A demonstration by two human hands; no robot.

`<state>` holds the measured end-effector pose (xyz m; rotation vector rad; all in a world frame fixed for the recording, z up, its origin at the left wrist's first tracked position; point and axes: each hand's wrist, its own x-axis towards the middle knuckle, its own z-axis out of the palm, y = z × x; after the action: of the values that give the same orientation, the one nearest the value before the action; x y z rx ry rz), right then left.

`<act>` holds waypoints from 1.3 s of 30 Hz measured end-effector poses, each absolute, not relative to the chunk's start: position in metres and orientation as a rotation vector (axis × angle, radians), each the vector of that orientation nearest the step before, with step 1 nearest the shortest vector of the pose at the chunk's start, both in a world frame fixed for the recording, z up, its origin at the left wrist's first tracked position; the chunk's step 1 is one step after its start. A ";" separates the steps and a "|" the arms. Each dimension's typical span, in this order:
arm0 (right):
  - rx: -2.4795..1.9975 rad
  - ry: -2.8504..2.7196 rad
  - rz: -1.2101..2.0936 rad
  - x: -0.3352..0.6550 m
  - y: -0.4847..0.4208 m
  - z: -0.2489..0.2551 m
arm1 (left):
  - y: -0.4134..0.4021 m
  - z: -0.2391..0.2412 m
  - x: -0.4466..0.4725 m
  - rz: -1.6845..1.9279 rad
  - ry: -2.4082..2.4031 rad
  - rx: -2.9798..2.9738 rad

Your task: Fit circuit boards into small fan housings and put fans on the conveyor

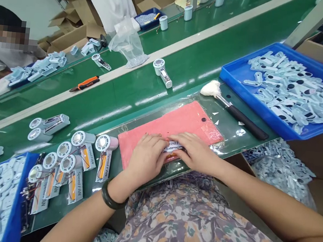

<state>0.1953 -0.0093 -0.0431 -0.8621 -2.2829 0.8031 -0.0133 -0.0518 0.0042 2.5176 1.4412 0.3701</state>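
My left hand [148, 155] and right hand [194, 152], fingers bent, grip a labelled piece [172, 147] over the pink mat [164, 118].

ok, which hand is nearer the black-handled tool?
The right hand. It's left of the black-handled tool, nearer the body; the left hand is farther left.

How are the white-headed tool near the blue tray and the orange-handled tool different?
The white-headed tool has a black grip on a metal shaft; the orange-handled tool has orange-and-black handles.
The white-headed tool ends in a bulky lump, the orange-handled tool in a slim, dark tip.
The white-headed tool lies beside the red mat, the orange-handled tool on the pale strip.
Both lie unheld.
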 end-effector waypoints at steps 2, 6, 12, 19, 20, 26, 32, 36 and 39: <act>-0.784 -2.289 0.819 0.197 -0.007 -0.044 | -0.049 0.006 -0.015 0.363 1.409 2.520; -0.772 -2.315 0.769 0.196 -0.009 -0.043 | -0.050 0.008 -0.014 0.321 1.452 2.537; -0.769 -2.358 0.675 0.194 -0.010 -0.045 | -0.048 0.012 -0.010 0.203 1.413 2.557; -0.836 -2.330 0.740 0.191 -0.008 -0.044 | -0.044 0.010 -0.010 0.182 1.450 2.563; -0.853 -2.322 0.760 0.189 -0.009 -0.043 | -0.044 0.011 -0.010 0.181 1.436 2.574; -0.906 -2.236 0.656 0.206 -0.006 -0.031 | -0.021 0.026 -0.025 0.032 1.358 2.907; -1.533 -1.979 0.163 0.307 0.043 0.000 | 0.099 0.052 -0.085 -0.002 1.575 3.213; -1.914 -1.803 0.038 0.353 0.092 0.017 | 0.159 0.051 -0.106 -0.067 1.829 3.065; -1.874 -1.772 0.050 0.350 0.124 0.028 | 0.172 0.047 -0.120 -0.154 1.819 2.856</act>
<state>0.3501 0.1241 0.0284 -1.8735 -1.7724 0.0503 -0.1198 0.1723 0.0471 2.8556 1.8194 -0.1543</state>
